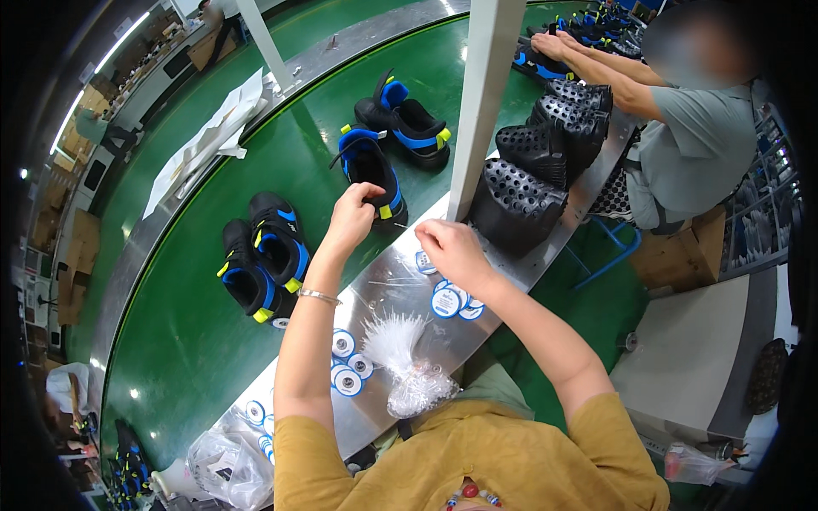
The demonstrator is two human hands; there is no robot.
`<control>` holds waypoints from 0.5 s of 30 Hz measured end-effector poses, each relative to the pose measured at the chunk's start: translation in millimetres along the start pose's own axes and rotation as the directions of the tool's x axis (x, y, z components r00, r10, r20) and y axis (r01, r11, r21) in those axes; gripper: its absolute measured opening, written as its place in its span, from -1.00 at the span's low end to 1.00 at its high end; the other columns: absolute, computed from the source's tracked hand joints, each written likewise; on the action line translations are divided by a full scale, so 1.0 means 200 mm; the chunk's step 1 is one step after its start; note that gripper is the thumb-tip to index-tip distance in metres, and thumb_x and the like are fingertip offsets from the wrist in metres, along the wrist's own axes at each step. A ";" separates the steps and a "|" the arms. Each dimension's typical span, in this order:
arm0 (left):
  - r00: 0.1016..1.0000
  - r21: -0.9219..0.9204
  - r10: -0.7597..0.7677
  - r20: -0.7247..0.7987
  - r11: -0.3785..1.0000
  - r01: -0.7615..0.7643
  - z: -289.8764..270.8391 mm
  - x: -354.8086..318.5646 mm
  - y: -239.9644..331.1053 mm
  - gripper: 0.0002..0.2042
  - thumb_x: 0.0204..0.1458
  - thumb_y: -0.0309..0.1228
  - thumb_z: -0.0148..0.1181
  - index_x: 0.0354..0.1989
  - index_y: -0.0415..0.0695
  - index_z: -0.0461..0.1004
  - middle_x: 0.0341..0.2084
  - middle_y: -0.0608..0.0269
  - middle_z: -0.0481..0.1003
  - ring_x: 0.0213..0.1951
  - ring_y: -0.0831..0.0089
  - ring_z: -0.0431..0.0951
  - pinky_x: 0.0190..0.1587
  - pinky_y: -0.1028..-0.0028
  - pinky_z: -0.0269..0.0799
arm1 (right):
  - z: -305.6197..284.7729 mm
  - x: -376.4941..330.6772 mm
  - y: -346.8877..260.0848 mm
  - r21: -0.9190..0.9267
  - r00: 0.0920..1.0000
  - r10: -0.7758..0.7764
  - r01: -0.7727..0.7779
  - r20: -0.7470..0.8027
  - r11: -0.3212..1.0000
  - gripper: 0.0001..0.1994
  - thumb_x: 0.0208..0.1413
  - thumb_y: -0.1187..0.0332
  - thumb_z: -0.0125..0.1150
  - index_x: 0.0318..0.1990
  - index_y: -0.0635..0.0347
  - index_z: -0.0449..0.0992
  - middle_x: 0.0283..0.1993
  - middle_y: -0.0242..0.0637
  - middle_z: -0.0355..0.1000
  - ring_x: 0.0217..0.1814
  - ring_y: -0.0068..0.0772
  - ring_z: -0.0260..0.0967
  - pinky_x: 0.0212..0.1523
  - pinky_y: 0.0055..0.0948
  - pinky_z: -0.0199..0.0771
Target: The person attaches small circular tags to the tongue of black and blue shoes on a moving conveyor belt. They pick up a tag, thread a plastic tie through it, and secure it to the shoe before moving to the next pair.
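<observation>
- My left hand reaches out over the green conveyor belt and pinches the heel end of a black and blue shoe; thumb and fingers are closed on its back edge, by the yellow tab.
- My right hand is curled into a loose fist over the metal ledge, just beside the white post. I cannot tell what it grips, if anything; the fingers hide their own inside.
- The two hands are near each other but apart.
- The held shoe lies on the belt, toe pointing away from me, its mate just beyond it.
- A second pair of shoes rests on the belt to my left, well apart from my hand.
- Round white and blue tags lie on the ledge under my right forearm, and more sit near my left elbow; their print is too small to make out.
- A clear bag of thin white plastic fasteners lies between the two groups of tags.
- Black studded soles are stacked along the ledge past the post, which cuts off part of the nearest one.
- A co-worker sits farther down; that person's hands rest on shoes near the top rim, where details blur.
- The picture's lower left, with a crumpled plastic bag, is bent by the rim and hard to read.
</observation>
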State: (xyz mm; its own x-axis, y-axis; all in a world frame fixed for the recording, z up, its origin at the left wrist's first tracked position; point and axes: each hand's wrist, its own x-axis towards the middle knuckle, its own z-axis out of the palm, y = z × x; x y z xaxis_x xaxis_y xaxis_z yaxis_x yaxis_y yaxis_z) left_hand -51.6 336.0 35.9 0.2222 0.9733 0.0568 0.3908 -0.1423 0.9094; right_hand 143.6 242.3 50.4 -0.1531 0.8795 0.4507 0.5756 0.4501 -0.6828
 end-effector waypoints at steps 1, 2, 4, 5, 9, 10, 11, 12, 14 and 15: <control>0.999 -0.005 0.027 -0.041 1.000 -0.027 -0.01 -0.04 -0.02 -0.68 -0.05 -0.68 -0.02 -0.09 -0.25 0.49 -0.15 0.10 0.45 -0.18 0.31 0.51 -0.11 0.43 0.47 | 0.01 0.01 0.01 -0.086 1.000 -0.003 0.004 0.013 0.996 -0.93 0.10 0.41 0.12 -0.33 0.20 0.47 -0.44 -0.15 0.46 -0.43 -0.15 0.48 -0.45 -0.20 0.42; 0.994 -0.009 0.055 -0.090 0.998 -0.056 -0.02 -0.09 -0.04 -0.69 -0.04 -0.66 -0.02 -0.09 -0.24 0.49 -0.16 0.06 0.46 -0.16 0.24 0.52 -0.09 0.39 0.47 | 0.03 0.03 0.00 -0.171 0.999 -0.013 0.018 0.031 0.985 -0.94 0.09 0.42 0.11 -0.34 0.19 0.45 -0.42 -0.15 0.46 -0.39 -0.11 0.48 -0.43 -0.16 0.44; 0.924 0.138 0.143 -0.354 0.985 -0.100 0.01 -0.16 -0.07 -0.72 -0.04 -0.62 0.09 -0.09 -0.27 0.43 -0.20 0.06 0.48 -0.28 0.34 0.53 -0.18 0.39 0.47 | 0.06 0.06 0.01 -0.302 0.998 -0.032 0.049 0.060 0.952 -0.96 0.08 0.43 0.10 -0.36 0.17 0.43 -0.41 -0.16 0.44 -0.36 -0.07 0.49 -0.40 -0.13 0.47; 0.935 -0.062 -0.052 -0.350 0.998 0.032 0.02 -0.19 -0.03 -0.76 -0.01 -0.61 0.10 -0.12 -0.28 0.43 -0.24 0.09 0.49 -0.31 0.38 0.54 -0.23 0.41 0.48 | 0.07 0.07 0.03 -0.350 0.996 -0.040 0.064 0.074 0.934 -0.96 0.07 0.43 0.10 -0.38 0.17 0.42 -0.42 -0.17 0.43 -0.37 -0.08 0.49 -0.40 -0.13 0.49; 0.919 -0.568 -0.394 -0.015 0.760 0.317 0.03 -0.27 0.04 -0.85 0.13 -0.51 0.10 -0.17 -0.32 0.41 -0.31 0.11 0.53 -0.32 0.37 0.61 -0.25 0.49 0.57 | 0.10 0.10 0.04 -0.470 0.994 -0.044 0.087 0.102 0.879 -0.98 0.01 0.47 0.10 -0.42 0.16 0.41 -0.42 -0.17 0.42 -0.38 -0.09 0.51 -0.39 -0.16 0.52; 0.918 -0.576 -0.397 -0.009 0.753 0.319 0.03 -0.27 0.03 -0.85 0.14 -0.51 0.09 -0.17 -0.32 0.42 -0.32 0.10 0.53 -0.33 0.38 0.62 -0.25 0.49 0.57 | 0.11 0.10 0.04 -0.481 0.993 -0.043 0.089 0.106 0.872 -0.99 0.00 0.47 0.10 -0.41 0.16 0.41 -0.42 -0.16 0.43 -0.38 -0.09 0.51 -0.39 -0.17 0.52; 0.917 -0.583 -0.399 -0.001 0.746 0.323 0.03 -0.27 0.03 -0.86 0.16 -0.50 0.08 -0.18 -0.32 0.42 -0.33 0.10 0.54 -0.33 0.38 0.62 -0.25 0.49 0.58 | 0.12 0.10 0.05 -0.482 0.993 -0.048 0.096 0.111 0.871 -0.99 0.00 0.47 0.10 -0.41 0.16 0.41 -0.42 -0.17 0.43 -0.37 -0.10 0.52 -0.39 -0.17 0.52; 0.916 -0.589 -0.400 0.007 0.739 0.327 0.03 -0.27 0.02 -0.86 0.17 -0.50 0.07 -0.18 -0.32 0.43 -0.33 0.09 0.54 -0.34 0.38 0.62 -0.26 0.49 0.58 | 0.13 0.10 0.05 -0.482 0.992 -0.053 0.103 0.115 0.870 -0.99 0.00 0.47 0.10 -0.41 0.16 0.42 -0.42 -0.17 0.43 -0.37 -0.10 0.52 -0.39 -0.17 0.53; 0.915 -0.612 -0.402 0.013 0.721 0.325 0.03 -0.28 0.03 -0.85 0.19 -0.46 0.09 -0.20 -0.31 0.45 -0.35 0.11 0.55 -0.35 0.41 0.62 -0.26 0.50 0.58 | 0.16 0.11 0.04 -0.480 0.990 -0.059 0.115 0.129 0.870 -0.99 0.00 0.47 0.09 -0.40 0.16 0.43 -0.42 -0.17 0.43 -0.37 -0.11 0.52 -0.38 -0.18 0.53; 0.913 -0.623 -0.407 0.017 0.710 0.328 0.03 -0.28 0.04 -0.85 0.19 -0.45 0.10 -0.21 -0.30 0.45 -0.35 0.13 0.55 -0.36 0.42 0.61 -0.26 0.51 0.58 | 0.17 0.12 0.03 -0.478 0.989 -0.061 0.120 0.138 0.870 -0.98 0.00 0.46 0.09 -0.40 0.16 0.43 -0.41 -0.17 0.44 -0.37 -0.11 0.52 -0.38 -0.18 0.53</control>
State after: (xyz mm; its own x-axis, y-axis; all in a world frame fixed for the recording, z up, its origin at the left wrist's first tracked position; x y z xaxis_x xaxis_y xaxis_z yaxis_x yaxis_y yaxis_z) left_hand -56.2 278.7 36.9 0.0595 0.9438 -0.3250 -0.2066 0.3302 0.9210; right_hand 115.2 271.5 37.4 -0.2969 0.8635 0.4076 0.8662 0.4232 -0.2655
